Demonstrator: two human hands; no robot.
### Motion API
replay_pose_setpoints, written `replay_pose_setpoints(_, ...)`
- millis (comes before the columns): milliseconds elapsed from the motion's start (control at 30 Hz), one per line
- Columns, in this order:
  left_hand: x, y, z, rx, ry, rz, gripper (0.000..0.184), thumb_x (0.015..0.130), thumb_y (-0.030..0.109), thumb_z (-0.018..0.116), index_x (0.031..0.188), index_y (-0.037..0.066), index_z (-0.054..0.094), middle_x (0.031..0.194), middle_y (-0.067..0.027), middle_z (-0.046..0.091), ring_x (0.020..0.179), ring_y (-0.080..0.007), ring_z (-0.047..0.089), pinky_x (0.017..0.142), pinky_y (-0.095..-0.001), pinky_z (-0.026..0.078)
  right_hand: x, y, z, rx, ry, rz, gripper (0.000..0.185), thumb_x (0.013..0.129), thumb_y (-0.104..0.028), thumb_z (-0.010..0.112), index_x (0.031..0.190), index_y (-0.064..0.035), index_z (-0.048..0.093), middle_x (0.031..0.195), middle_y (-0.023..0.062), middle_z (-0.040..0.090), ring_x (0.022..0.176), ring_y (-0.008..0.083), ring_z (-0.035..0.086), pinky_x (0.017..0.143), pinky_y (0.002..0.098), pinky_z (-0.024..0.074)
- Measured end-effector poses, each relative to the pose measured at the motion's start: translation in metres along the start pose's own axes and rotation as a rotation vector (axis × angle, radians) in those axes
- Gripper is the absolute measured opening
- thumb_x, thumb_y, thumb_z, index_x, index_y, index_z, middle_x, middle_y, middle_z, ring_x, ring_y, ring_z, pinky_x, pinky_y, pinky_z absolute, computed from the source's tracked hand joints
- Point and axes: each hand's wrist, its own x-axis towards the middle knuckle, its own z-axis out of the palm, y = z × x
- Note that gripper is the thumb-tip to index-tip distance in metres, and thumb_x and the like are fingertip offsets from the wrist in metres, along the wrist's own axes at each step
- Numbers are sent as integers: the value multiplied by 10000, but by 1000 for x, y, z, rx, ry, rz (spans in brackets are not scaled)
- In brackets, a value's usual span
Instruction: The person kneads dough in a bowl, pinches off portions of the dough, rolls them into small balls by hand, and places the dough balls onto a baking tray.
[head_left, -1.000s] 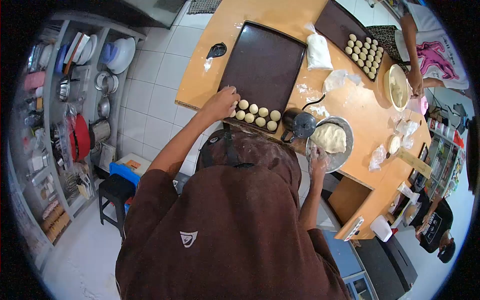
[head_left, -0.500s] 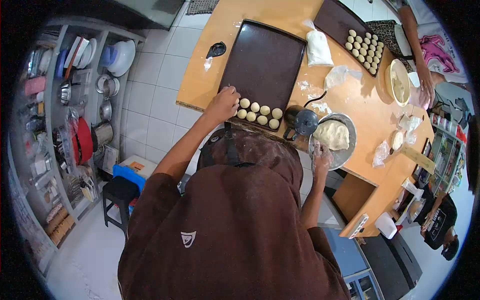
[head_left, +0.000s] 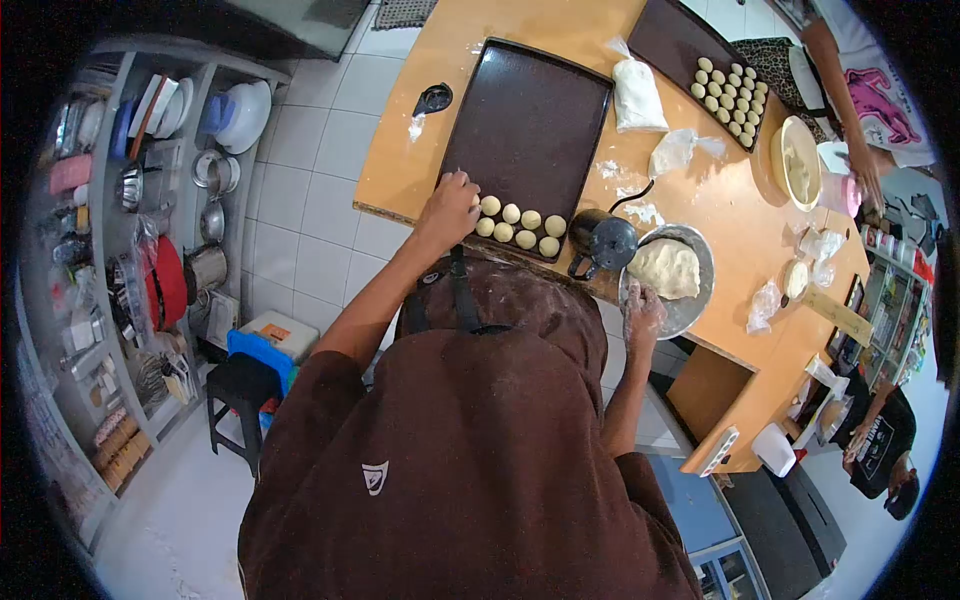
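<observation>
My left hand is over the near left corner of a dark baking tray, its fingers closed round a small dough ball that shows at the fingertips. Beside it, two short rows of pale dough balls lie along the tray's near edge. My right hand, dusted white, is at the near left rim of a metal bowl. Its fingers are bent together next to the large dough lump; what they hold is hidden. A dark pitcher stands between tray and bowl.
Another tray holds several dough balls. A bag of white powder, a yellowish bowl and plastic wrapping lie on the table. A person's arm reaches in at the right; another person is farther off.
My right hand has moved up slightly against the bowl rim. My left hand remains at the tray corner. The other person's hand at the right has shifted away from the yellowish bowl.
</observation>
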Motion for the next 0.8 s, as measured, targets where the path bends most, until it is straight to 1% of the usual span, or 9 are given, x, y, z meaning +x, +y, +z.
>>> replay_pose_setpoints(67, 3, 4, -3, 4, -43, -15, 229, 810, 48, 701, 1025, -28, 687, 1124, -184, 597, 1116, -375, 559, 974, -464, 490, 5, 22, 14, -138, 139, -228, 396, 992, -334, 615, 1061, 46, 701, 1005, 279, 691, 949, 441, 631, 855, 486, 472)
replay_pose_setpoints(100, 2, 4, -3, 14, -52, -4, 222, 811, 48, 699, 1020, -28, 688, 1120, -184, 598, 1118, -375, 558, 973, -463, 490, 7, 33, 18, -155, 165, -253, 381, 987, -321, 626, 1042, 48, 704, 977, 273, 696, 916, 431, 644, 825, 477, 485)
replay_pose_setpoints(133, 2, 3, -3, 24, -61, 8, 216, 812, 48, 697, 1014, -28, 689, 1117, -183, 599, 1119, -374, 556, 973, -463, 490, 7, 34, 19, -173, 191, -279, 366, 983, -308, 636, 1022, 49, 707, 949, 268, 701, 883, 421, 658, 794, 468, 499)
replay_pose_setpoints(200, 3, 1, -3, 37, -73, 27, 208, 814, 47, 689, 1009, -27, 687, 1117, -182, 598, 1124, -374, 553, 974, -464, 489, 1, -5, 3, -105, 157, -153, 396, 982, -334, 632, 1012, 54, 706, 939, 274, 698, 877, 422, 655, 788, 468, 497)
replay_pose_setpoints(300, 2, -2, -2, 40, -80, 42, 217, 817, 43, 670, 1023, -27, 681, 1129, -183, 594, 1132, -376, 547, 977, -468, 486, 3, -4, 1, -43, -27, 114, 528, 1001, -455, 579, 1185, 28, 684, 1207, 286, 649, 1181, 455, 532, 1036, 517, 395)
replay_pose_setpoints(367, 2, -3, -2, 34, -82, 43, 241, 816, 37, 658, 1048, -26, 679, 1140, -184, 590, 1138, -378, 543, 976, -470, 485, 2, -14, -4, -35, -51, 148, 523, 999, -453, 584, 1189, 25, 683, 1197, 284, 653, 1173, 455, 534, 1037, 514, 396)
replay_pose_setpoints(467, 1, -6, 2, -44, 53, 81, 281, 813, 31, 649, 1089, -18, 678, 1135, -182, 583, 1129, -380, 543, 969, -472, 483, 5, -11, -6, -24, -77, 130, 503, 1001, -436, 587, 1186, 23, 681, 1171, 275, 662, 1140, 456, 548, 1028, 513, 400)
replay_pose_setpoints(667, 3, -12, -4, -35, -59, 106, 290, 781, 28, 693, 1068, -4, 680, 1091, -158, 576, 1051, -352, 550, 951, -448, 472, -1, -2, -4, 6, -53, 98, 410, 1004, -352, 593, 1132, 25, 691, 1118, 272, 679, 1081, 444, 588, 993, 508, 410)
replay_pose_setpoints(800, 2, -13, -5, 26, -118, 145, 327, 782, 21, 691, 1106, -5, 664, 1103, -155, 576, 1066, -349, 543, 966, -448, 470, -4, -14, -9, 50, -35, -19, 355, 999, -312, 602, 1101, 13, 700, 1090, 277, 684, 1041, 441, 617, 941, 498, 445)
